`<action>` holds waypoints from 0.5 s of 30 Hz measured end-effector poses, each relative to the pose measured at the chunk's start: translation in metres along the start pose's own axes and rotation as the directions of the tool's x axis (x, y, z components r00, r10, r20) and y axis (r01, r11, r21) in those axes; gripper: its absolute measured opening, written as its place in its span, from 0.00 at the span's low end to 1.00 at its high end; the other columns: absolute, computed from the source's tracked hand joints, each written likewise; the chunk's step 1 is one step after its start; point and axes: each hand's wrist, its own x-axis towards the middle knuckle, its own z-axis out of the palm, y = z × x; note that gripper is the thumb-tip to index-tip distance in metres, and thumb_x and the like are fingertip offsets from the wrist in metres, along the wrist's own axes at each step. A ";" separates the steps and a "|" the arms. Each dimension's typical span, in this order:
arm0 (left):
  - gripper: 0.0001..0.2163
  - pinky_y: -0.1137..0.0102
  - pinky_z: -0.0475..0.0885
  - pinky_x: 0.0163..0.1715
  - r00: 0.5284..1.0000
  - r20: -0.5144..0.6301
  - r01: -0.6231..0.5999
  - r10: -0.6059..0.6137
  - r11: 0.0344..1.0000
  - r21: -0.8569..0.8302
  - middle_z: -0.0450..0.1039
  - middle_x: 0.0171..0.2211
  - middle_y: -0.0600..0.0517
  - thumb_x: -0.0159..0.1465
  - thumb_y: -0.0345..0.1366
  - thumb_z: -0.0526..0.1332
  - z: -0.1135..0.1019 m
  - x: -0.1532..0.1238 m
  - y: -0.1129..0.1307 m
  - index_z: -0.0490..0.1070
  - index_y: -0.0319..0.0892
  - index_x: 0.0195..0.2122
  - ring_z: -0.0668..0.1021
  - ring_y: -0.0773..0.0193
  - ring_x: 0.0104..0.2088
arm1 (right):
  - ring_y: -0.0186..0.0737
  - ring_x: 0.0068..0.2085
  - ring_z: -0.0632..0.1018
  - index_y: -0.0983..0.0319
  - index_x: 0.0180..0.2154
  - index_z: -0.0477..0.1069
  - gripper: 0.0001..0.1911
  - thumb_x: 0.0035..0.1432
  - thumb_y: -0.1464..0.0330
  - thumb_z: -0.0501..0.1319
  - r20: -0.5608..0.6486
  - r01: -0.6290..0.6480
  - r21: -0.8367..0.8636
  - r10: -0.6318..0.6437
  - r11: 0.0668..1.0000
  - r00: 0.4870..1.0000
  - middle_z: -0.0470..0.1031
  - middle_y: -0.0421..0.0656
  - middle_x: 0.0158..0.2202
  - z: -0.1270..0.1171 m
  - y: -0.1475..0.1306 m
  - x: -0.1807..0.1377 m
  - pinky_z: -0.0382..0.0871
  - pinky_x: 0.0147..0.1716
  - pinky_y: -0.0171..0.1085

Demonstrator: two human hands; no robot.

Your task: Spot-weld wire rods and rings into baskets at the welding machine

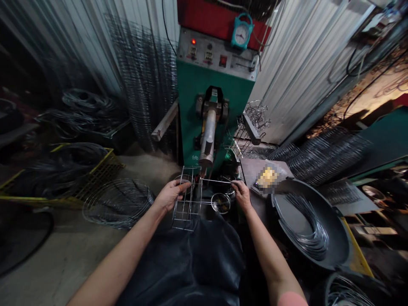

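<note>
Two grips on one wire rack [186,204], held near the middle of the scene, just below the steel head [208,136] of the green machine [216,97]. Left hand [170,194] curled shut around the rack's left side, fingers through the grid, thumb on top. Right hand [241,194] pinched closed on the thin wire end running out to the right. Gripped at both ends, probably to hold the light frame level and steady with its far edge right at the machine's head; contact between wire and head hard to tell. Held over the lap, above a dark apron [197,263], close enough for bent arms to brace it. Small round metal dish [220,202] just below the right-hand wire. To the right, a black pan [331,238] with loose wire loops [310,231], within easy reach. Farther back, right of the machine, a heap of similar racks [251,123]. To the left on the floor, wire rings [119,202] beside a yellow crate [102,170].
</note>
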 end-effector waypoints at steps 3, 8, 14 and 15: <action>0.19 0.78 0.49 0.14 1.000 0.012 -0.006 0.006 1.000 -0.014 0.64 0.21 0.55 0.33 0.40 0.72 0.001 0.001 0.000 0.71 0.38 0.25 0.63 0.73 0.21 | 0.40 0.36 0.74 0.59 0.34 0.71 0.10 0.59 0.63 0.53 -0.001 0.000 0.001 0.000 1.000 1.000 0.74 0.44 0.33 0.001 0.001 0.001 0.68 0.38 0.38; 0.19 0.78 0.49 0.15 1.000 -0.004 -0.011 0.011 1.000 0.002 0.64 0.21 0.55 0.33 0.41 0.71 0.001 0.003 0.001 0.71 0.38 0.25 0.64 0.72 0.21 | 0.40 0.37 0.74 0.59 0.35 0.71 0.11 0.59 0.63 0.53 0.016 -0.014 -0.001 0.014 1.000 1.000 0.74 0.44 0.33 0.000 0.003 0.001 0.68 0.39 0.38; 0.17 0.77 0.49 0.14 1.000 0.015 0.012 -0.012 1.000 0.018 0.67 0.23 0.52 0.35 0.38 0.71 0.000 0.006 0.002 0.72 0.38 0.25 0.64 0.72 0.21 | 0.39 0.37 0.74 0.59 0.35 0.72 0.11 0.59 0.63 0.53 0.052 -0.024 -0.014 0.025 1.000 0.998 0.74 0.44 0.33 0.000 0.003 0.006 0.68 0.38 0.37; 0.16 0.77 0.49 0.14 1.000 0.019 0.016 -0.016 1.000 0.020 0.67 0.22 0.52 0.35 0.38 0.71 -0.001 0.007 0.003 0.72 0.38 0.25 0.64 0.72 0.21 | 0.39 0.37 0.74 0.59 0.35 0.72 0.11 0.59 0.63 0.54 0.056 -0.021 -0.014 0.022 1.000 0.998 0.74 0.44 0.33 -0.001 0.003 0.006 0.68 0.38 0.37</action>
